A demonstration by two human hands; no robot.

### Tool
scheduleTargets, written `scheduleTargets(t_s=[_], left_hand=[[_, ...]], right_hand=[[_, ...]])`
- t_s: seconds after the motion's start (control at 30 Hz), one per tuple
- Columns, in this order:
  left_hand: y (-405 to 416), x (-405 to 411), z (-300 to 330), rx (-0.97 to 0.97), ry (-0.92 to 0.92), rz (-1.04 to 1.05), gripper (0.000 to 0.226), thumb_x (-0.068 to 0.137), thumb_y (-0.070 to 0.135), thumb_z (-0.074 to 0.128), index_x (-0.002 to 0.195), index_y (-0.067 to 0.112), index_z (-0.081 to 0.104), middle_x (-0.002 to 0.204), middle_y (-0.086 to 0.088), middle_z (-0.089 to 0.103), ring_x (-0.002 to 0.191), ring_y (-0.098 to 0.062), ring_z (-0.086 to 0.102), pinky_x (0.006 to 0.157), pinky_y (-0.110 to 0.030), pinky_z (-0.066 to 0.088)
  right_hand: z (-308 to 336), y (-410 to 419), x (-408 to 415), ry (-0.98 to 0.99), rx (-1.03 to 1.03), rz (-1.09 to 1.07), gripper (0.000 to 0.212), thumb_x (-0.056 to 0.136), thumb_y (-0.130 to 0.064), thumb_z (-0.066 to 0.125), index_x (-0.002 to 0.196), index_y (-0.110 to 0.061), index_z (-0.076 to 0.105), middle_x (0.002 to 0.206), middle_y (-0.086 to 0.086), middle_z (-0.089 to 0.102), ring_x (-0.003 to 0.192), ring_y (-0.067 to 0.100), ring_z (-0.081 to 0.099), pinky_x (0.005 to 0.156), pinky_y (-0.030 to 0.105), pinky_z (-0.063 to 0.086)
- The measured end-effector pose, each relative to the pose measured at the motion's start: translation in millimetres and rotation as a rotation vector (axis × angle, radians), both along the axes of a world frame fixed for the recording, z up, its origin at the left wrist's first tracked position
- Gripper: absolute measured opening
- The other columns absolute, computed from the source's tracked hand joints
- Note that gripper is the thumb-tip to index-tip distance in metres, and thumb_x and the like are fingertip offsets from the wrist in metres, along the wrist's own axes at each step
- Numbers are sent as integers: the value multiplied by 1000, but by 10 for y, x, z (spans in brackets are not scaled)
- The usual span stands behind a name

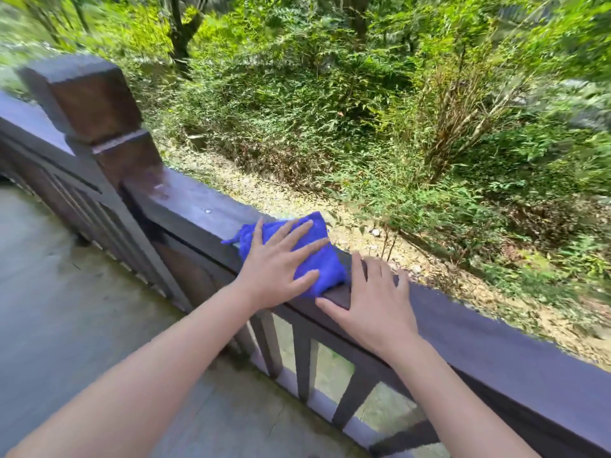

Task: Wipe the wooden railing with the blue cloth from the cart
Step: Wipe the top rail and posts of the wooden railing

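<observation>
Both hands were laid flat on the wooden railing (496, 328): the left hand (277, 269) pressed the blue cloth (322, 262), nearer the post (99, 117); the right hand (373, 312), empty, rested just beyond. The rail's length ran on toward the post.

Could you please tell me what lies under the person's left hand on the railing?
A crumpled blue cloth lies under the flat left hand, on the dark wooden railing. The rail surface beneath the cloth is covered.

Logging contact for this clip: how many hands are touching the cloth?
1. The left hand lies flat on the blue cloth; the right hand rests beside it on the bare railing.
</observation>
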State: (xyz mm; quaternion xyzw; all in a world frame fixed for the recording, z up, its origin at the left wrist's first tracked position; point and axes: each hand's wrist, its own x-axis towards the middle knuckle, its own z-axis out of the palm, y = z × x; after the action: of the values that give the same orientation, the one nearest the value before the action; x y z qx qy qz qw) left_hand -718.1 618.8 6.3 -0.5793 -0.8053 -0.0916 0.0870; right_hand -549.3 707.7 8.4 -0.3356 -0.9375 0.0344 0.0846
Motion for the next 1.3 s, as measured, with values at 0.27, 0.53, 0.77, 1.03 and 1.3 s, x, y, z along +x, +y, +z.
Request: scheduleTargets(t_s=[0.27, 0.53, 0.77, 1.03, 1.3], left_hand=[[-256, -999, 38, -29, -42, 127, 60, 79, 59, 26, 136, 46, 33, 156, 6, 22, 143, -18, 21, 114, -54, 12], [48, -1044, 18, -79, -198, 492, 57, 86, 56, 29, 140, 41, 25, 159, 3, 0, 146, -16, -6, 112, -60, -4], [-418, -1450, 35, 1, 176, -82, 49, 89, 43, 28, 138, 45, 31, 154, 5, 14, 145, -22, 5, 110, -57, -11], [-618, -2555, 57, -53, 184, 47, 48, 91, 40, 22, 138, 50, 24, 156, 1, -6, 143, -24, -15, 104, -60, -20], [-746, -3187, 39, 40, -47, 304, 49, 93, 29, 38, 141, 26, 33, 158, -7, 13, 145, -19, 12, 114, -38, 13]], right_hand=[[-8, -123, -840, 15, -36, 129, 103, 67, -79, 22, 143, -10, 12, 144, 8, 34, 129, 26, 31, 103, 52, 24], [57, -316, -1395, -22, -27, 92, 96, 68, -70, 36, 137, -4, 27, 126, 10, 48, 114, 28, 45, 98, 50, 32], [19, -348, -1571, 32, 40, 90, 93, 61, -67, 52, 125, 1, 49, 114, 15, 63, 101, 33, 60, 88, 50, 48], [38, -556, -2383, -63, 23, 128, 104, 69, -73, 38, 142, -2, 15, 139, 13, 39, 122, 31, 39, 103, 47, 30], [49, -669, -2776, -61, 32, 89, 101, 67, -72, 38, 141, -6, 17, 137, 9, 42, 120, 28, 40, 98, 46, 32]])
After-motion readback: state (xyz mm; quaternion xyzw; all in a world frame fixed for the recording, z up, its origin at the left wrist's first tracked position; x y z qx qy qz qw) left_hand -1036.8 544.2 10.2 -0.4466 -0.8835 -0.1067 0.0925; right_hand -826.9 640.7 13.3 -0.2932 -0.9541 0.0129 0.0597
